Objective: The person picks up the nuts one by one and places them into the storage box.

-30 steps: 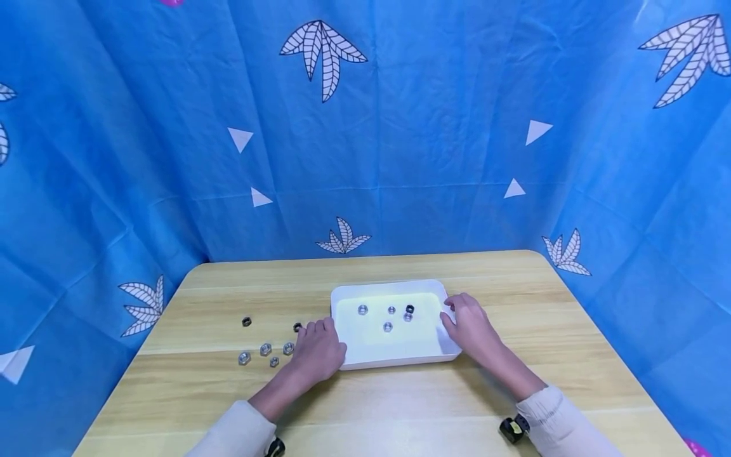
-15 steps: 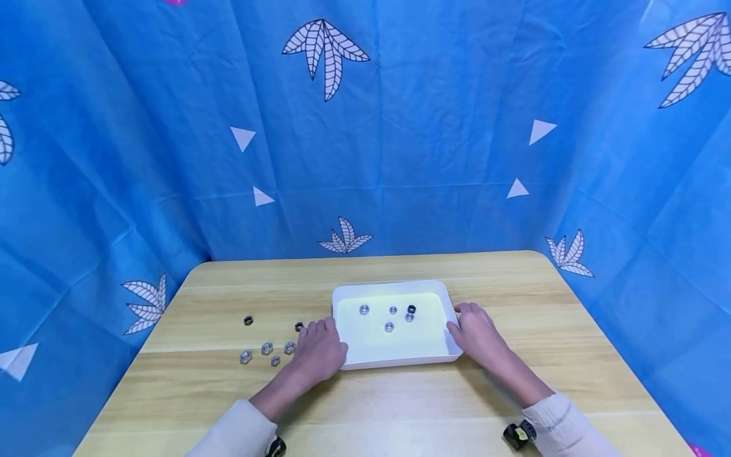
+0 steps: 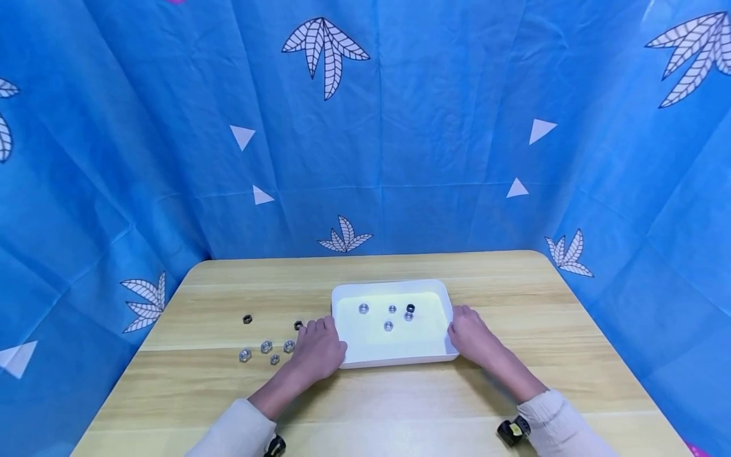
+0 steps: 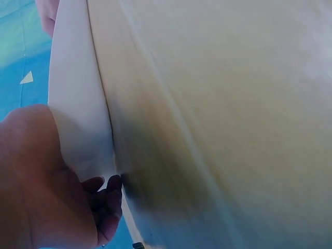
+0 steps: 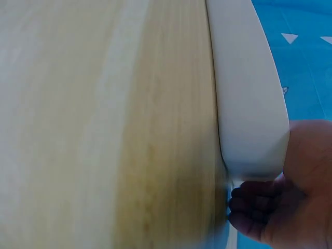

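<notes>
A white rectangular tray [image 3: 400, 364] lies on the wooden table between both hands. At its left side my left hand [image 3: 318, 349] grips the wall, thumb at the rim and fingers curled on the outside. My right hand [image 3: 471, 333] holds the opposite side the same way. Both wrist views show curled fingers [image 4: 113, 199] and fingers [image 5: 251, 207] close against the tray's ends, near the table top. Inside the tray sit several silver hex nuts, one of them [image 3: 388, 326] nearest the front, and a black nut [image 3: 410, 308].
Left of the tray, several silver nuts [image 3: 266, 347] lie loose on the table [image 3: 400, 406]. A black nut [image 3: 247, 319] is farther left, and another black nut [image 3: 298, 325] is right by the left hand's knuckles. A blue patterned curtain [image 3: 434, 158] surrounds the table.
My right hand was loosely open at the tray's right rim; its fingers have come down outside the wall and curled round it. The left hand and the nuts stay as they were.
</notes>
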`<state>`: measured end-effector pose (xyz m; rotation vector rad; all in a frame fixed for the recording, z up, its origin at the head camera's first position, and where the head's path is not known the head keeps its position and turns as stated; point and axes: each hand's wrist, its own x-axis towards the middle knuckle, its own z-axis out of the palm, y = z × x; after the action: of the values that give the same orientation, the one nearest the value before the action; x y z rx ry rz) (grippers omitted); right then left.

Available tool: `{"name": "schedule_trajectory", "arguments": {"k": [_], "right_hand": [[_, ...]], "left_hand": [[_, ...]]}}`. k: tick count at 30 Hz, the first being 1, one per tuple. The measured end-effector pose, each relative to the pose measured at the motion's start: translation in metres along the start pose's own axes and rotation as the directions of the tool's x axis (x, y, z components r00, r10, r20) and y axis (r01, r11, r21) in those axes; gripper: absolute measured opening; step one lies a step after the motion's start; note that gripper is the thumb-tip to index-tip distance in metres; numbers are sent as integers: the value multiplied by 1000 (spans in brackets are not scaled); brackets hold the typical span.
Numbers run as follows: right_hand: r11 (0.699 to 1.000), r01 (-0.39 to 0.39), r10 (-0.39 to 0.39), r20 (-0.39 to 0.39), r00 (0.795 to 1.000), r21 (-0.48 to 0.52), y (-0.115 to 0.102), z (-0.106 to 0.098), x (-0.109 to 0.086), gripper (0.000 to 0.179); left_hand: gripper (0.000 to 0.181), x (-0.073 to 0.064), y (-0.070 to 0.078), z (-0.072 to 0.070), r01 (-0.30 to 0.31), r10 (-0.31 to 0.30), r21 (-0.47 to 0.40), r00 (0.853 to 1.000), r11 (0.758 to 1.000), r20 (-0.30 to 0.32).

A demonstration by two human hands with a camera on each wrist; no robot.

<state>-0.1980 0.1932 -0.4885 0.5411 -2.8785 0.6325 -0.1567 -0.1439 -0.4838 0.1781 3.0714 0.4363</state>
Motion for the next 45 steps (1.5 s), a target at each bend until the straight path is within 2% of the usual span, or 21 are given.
{"name": "schedule_trajectory", "arguments": {"k": [9,17,28,34,45], "right_hand": [[999,25,-24,58,998,-28,-2,0,0,21],[999,-35,38,88,995,-34,-3,-1,0,27],[997,-50,56,103,993,-54,-5,-1,0,30],[997,-56,61,92,994,-60,-4,-1,0,30],[997,-60,65,91,994,-53,-9,-4,0,29]], "left_hand": [[39,0,-1,-6,21,-20,-23,999,1000,44],[35,-1,-2,-10,21,-18,-58,998,998,59],[34,-2,-3,-21,15,-11,-41,996,999,90],[43,-3,-6,-30,1,2,-89,999,996,37],[33,-1,-19,-36,-8,-1,-156,999,988,-54]]}}
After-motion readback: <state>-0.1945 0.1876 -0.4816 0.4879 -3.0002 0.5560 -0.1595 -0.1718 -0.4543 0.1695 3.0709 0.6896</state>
